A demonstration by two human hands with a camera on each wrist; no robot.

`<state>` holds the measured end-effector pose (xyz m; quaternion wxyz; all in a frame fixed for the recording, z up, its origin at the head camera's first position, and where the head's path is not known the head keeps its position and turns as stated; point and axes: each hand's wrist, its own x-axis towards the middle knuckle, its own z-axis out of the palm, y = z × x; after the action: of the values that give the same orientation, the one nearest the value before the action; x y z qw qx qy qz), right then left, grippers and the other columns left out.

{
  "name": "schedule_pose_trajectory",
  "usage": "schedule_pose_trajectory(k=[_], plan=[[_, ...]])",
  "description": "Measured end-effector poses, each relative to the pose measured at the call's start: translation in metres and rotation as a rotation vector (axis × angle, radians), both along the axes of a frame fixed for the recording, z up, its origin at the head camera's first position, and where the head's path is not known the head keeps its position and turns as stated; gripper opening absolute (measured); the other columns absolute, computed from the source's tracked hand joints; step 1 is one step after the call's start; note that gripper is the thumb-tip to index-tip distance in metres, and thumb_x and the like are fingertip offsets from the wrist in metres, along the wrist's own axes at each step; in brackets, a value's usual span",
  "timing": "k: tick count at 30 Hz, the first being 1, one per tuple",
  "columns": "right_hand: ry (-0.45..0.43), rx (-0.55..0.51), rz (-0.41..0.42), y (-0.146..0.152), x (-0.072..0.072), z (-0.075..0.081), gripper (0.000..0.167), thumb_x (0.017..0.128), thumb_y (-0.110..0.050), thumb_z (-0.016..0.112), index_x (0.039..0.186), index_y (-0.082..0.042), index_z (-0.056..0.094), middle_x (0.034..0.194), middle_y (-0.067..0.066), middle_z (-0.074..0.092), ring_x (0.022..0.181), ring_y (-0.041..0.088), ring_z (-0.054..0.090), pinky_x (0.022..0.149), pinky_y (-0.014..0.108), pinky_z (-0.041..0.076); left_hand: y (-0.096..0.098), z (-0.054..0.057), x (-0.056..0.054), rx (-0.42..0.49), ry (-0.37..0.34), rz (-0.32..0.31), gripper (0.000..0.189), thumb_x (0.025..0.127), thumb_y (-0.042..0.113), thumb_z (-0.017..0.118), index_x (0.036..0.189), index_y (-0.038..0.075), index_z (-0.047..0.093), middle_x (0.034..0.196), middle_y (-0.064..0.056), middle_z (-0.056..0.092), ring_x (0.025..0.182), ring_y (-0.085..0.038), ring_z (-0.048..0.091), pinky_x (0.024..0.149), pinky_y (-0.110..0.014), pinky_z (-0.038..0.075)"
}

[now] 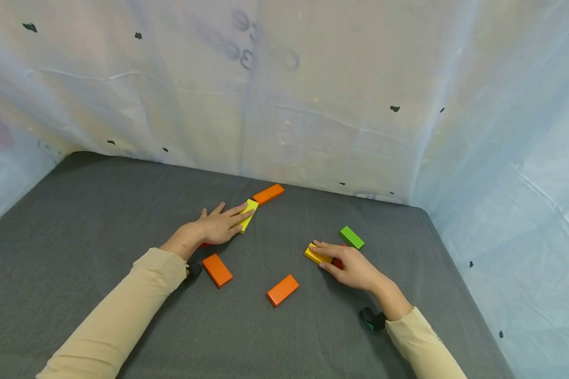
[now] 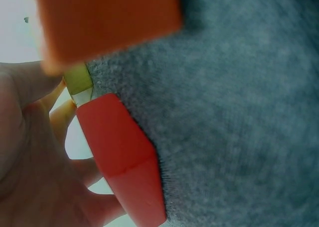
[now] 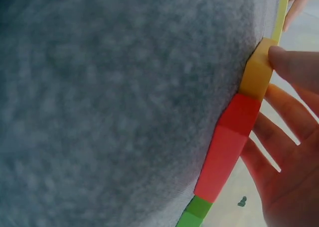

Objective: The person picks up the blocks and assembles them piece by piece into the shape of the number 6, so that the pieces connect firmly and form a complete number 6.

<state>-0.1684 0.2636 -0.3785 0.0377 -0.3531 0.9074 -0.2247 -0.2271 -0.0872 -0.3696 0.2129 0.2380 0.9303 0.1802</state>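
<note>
My left hand point(image 1: 220, 225) holds a bright yellow block point(image 1: 248, 217), thumb at its near part and the index finger reaching across it. A red block point(image 2: 122, 157) lies under this hand, mostly hidden in the head view. With thumb and fingertips my right hand point(image 1: 352, 266) pinches a golden-yellow block point(image 1: 311, 255) on the grey cloth. Just beside it, partly covered by the hand, lies another red block point(image 3: 232, 142). Beyond that is a green block point(image 1: 351, 237). An orange block point(image 1: 268, 194) sits at the far end of the bright yellow one.
Two more orange blocks lie nearer me, one point(image 1: 217, 270) beside the left wrist and one point(image 1: 282, 290) between the arms. The grey cloth-covered table point(image 1: 265, 342) ends at a pale hanging sheet point(image 1: 312, 105) behind and at the sides.
</note>
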Motion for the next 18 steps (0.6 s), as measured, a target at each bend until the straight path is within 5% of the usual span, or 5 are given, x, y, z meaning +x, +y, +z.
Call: schedule_pose_trajectory(k=[5, 10, 18], plan=[[-0.011, -0.001, 0.005, -0.003, -0.001, 0.0, 0.044, 0.092, -0.009, 0.064, 0.135, -0.008, 0.056, 0.142, 0.01, 0.052, 0.125, 0.027, 0.054, 0.094, 0.042, 0.049, 0.0, 0.0, 0.001, 0.002, -0.008, 0.005, 0.053, 0.106, 0.025, 0.034, 0.156, 0.019, 0.015, 0.163, -0.007, 0.002, 0.143, -0.05, -0.002, 0.107, -0.074, -0.001], [-0.033, 0.009, 0.018, -0.013, -0.005, 0.002, 0.044, 0.093, -0.007, 0.062, 0.136, -0.01, 0.056, 0.143, 0.011, 0.05, 0.111, 0.025, 0.061, 0.067, 0.025, 0.04, -0.001, 0.0, 0.002, 0.0, -0.005, 0.004, 0.053, 0.106, 0.025, 0.033, 0.156, 0.019, 0.014, 0.163, -0.007, 0.002, 0.143, -0.051, -0.003, 0.107, -0.075, -0.001], [-0.053, 0.006, 0.065, -0.036, -0.018, 0.001, 0.046, 0.092, -0.002, 0.061, 0.137, -0.009, 0.054, 0.143, 0.012, 0.05, 0.125, 0.029, 0.054, 0.069, 0.024, 0.038, 0.001, 0.0, 0.002, -0.003, 0.002, 0.005, 0.053, 0.106, 0.027, 0.033, 0.156, 0.02, 0.015, 0.163, -0.007, 0.002, 0.143, -0.051, -0.002, 0.107, -0.075, -0.001]])
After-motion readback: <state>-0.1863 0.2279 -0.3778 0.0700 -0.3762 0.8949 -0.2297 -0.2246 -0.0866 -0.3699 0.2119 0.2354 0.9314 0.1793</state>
